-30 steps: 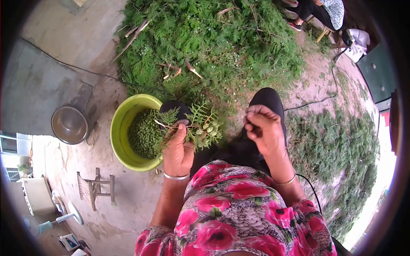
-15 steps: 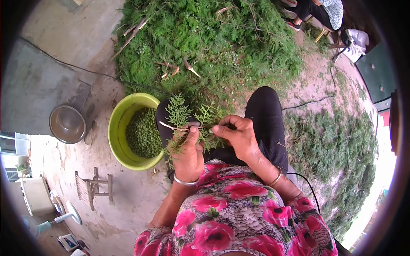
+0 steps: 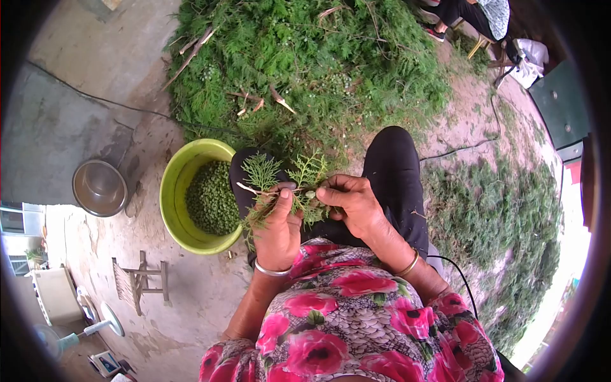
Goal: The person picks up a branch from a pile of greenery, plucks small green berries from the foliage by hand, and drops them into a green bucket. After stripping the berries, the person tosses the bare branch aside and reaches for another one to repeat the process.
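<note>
Left hand (image 3: 278, 230) fisted, thumb up, right hand (image 3: 352, 205) pinching beside it, wrists bangled

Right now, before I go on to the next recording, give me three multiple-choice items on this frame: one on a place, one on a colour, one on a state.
1. Where does the basin stand?
A. to the left of the person's knees
B. on the person's lap
C. on top of the heap of branches

2. What colour is the basin?
A. red
B. yellow-green
C. black

3. What does the left hand do?
A. lies open on the ground
B. grips a green sprig
C. holds the steel bowl

Answers:
1 A: it stands on the ground left of the knees.
2 B: its rim is yellow-green.
3 B: its fingers close round the sprig, which the right hand pinches at too.
</note>
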Available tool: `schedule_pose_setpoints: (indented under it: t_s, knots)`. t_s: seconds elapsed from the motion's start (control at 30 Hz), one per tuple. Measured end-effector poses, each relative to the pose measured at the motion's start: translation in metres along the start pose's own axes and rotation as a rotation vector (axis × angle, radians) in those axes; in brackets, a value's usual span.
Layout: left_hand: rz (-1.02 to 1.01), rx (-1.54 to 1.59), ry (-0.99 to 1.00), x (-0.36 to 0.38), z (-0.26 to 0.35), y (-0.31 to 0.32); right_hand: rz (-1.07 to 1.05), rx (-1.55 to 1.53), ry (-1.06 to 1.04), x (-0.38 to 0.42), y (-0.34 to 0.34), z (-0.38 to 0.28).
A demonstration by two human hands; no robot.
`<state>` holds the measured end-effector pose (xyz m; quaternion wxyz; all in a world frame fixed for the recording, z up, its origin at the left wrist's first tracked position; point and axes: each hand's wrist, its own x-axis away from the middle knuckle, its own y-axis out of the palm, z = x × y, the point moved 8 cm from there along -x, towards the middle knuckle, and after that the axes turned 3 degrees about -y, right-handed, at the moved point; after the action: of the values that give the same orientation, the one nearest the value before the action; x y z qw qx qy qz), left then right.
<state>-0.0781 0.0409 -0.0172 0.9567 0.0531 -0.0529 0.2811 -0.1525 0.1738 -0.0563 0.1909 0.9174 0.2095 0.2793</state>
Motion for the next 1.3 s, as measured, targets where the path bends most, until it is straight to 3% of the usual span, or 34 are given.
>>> schedule_pose_setpoints:
  t_s: [0.07, 0.17, 0.3, 0.43, 0.83, 1.0, 1.1, 1.23, 1.3]
  knots:
    - [-0.003, 0.56, -0.32, 0.001, -0.025, 0.004, 0.013, -0.08, 0.006, 0.003, 0.001, -0.002]
    - [-0.04, 0.681, -0.309, 0.001, -0.019, 0.015, 0.014, -0.285, 0.035, 0.003, 0.0, 0.006]
    - [-0.084, 0.7, -0.309, -0.001, -0.014, 0.018, -0.032, -0.505, 0.074, 0.004, 0.001, 0.005]
    - [-0.026, 0.786, -0.299, -0.007, -0.019, 0.012, -0.065, -0.467, 0.08, 0.008, 0.003, -0.003]
    - [-0.006, 0.744, -0.301, -0.009, -0.023, 0.008, -0.101, 0.023, -0.169, 0.008, 0.01, -0.012]
    - [0.025, 0.714, -0.328, -0.01, -0.034, 0.002, -0.108, 0.493, -0.336, 0.008, 0.02, -0.021]
    - [0.023, 0.712, -0.323, -0.011, -0.031, 0.002, -0.162, 0.621, -0.362, 0.009, 0.019, -0.022]
    - [0.064, 0.749, -0.289, -0.025, -0.037, -0.015, -0.254, 0.401, -0.133, 0.018, 0.014, -0.017]
    - [0.082, 0.775, -0.205, -0.032, -0.032, -0.028, -0.227, 0.059, 0.015, 0.02, 0.002, -0.012]
